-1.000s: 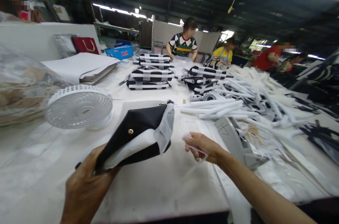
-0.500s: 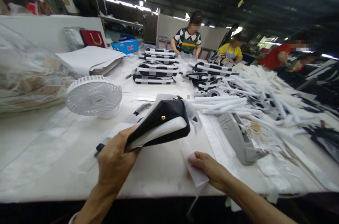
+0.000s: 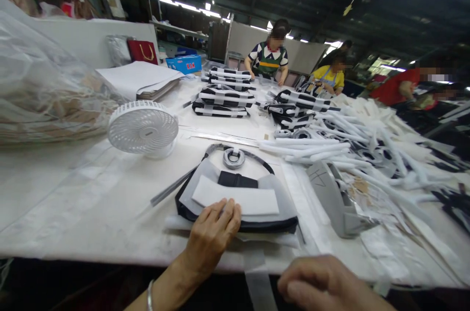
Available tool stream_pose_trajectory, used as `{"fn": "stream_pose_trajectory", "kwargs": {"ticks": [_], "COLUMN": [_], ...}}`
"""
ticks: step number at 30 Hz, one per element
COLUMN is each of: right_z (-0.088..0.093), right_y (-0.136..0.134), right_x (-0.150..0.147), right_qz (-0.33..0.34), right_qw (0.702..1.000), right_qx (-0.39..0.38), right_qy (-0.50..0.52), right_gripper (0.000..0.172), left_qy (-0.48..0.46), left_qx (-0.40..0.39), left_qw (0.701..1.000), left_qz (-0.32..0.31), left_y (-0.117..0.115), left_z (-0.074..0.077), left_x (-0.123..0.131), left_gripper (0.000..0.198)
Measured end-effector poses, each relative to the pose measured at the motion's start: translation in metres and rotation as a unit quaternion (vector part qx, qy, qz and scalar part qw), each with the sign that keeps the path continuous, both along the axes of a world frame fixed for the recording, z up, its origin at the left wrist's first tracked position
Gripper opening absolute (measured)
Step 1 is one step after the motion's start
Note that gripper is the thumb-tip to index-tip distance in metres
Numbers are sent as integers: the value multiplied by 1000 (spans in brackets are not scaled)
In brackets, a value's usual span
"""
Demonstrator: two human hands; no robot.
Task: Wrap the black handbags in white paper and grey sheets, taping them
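Note:
A black handbag [image 3: 270, 225] lies flat in front of me with its handle arched toward the far side. Translucent wrapping [image 3: 288, 198] covers its front. A white foam sheet [image 3: 253, 201] rests across the bag, and my left hand [image 3: 213, 227] presses on its near edge with fingers stretched out. Above the sheet, a dark strap piece [image 3: 238, 179] and a wrapped coil [image 3: 234, 158] show. My right hand [image 3: 323, 281] is low at the table's front edge, fingers curled, beside a hanging translucent strip [image 3: 257, 272]; whether anything is in its grip is hidden.
A white fan [image 3: 143, 127] stands at the left, near a large plastic bag [image 3: 55, 81]. At the right is a grey tape dispenser [image 3: 332, 198], beside white wrapped tubes [image 3: 312, 147]. Stacked wrapped bags [image 3: 223, 98] lie farther back, where a person [image 3: 270, 59] works.
The handbag went from tilted up in my left hand to flat on the table. My left hand now lies on the foam sheet. My right hand moved down toward me.

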State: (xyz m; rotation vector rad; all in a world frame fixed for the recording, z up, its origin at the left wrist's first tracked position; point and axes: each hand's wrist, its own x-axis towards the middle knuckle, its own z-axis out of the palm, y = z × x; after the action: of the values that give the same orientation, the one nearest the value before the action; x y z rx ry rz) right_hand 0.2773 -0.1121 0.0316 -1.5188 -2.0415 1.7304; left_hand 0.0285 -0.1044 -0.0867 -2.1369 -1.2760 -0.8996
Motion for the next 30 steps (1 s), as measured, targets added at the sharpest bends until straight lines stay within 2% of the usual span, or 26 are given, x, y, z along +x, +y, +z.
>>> {"fn": "stream_pose_trajectory", "kwargs": {"ticks": [2,3,5,7,9,11,14,17,20,24,27,30], "right_z": [23,29,27,11,-13,-38,-64,-76,-80,-84,-86,-79], "right_y": [36,60,112,162,198,219,228,230,232,231,226,220], "right_x": [-12,-20,-41,-63,-84,-100,-113,-114,-111,-106,-98,-86], "right_qz": [-23,-26,-29,-3,20,24,14,-7,-36,-78,-109,-135], "right_qw": [997,991,969,940,914,900,891,889,896,916,941,965], "right_qx": [73,130,233,289,299,298,297,288,277,261,220,173], "right_qy": [1,-10,-72,-182,-275,-318,-345,-355,-346,-296,-232,-140], "right_gripper": [37,34,22,16,14,33,66,75,72,55,41,31], "left_qy": [5,7,8,6,1,-3,-8,-12,-16,-8,-3,1], "left_qx": [-3,-2,3,10,17,20,25,32,37,26,27,31], "left_qw": [1000,1000,1000,1000,1000,999,999,999,999,999,999,999], "left_qz": [5,6,8,14,21,26,26,27,30,31,31,26], "left_y": [1,1,1,1,0,1,2,3,2,1,1,1], "left_z": [1,2,3,3,1,0,-3,-5,-6,-6,-7,-7], "left_x": [2,4,6,8,9,10,10,11,11,11,11,11], "left_gripper": [38,38,38,37,37,37,37,37,37,36,35,32]}}
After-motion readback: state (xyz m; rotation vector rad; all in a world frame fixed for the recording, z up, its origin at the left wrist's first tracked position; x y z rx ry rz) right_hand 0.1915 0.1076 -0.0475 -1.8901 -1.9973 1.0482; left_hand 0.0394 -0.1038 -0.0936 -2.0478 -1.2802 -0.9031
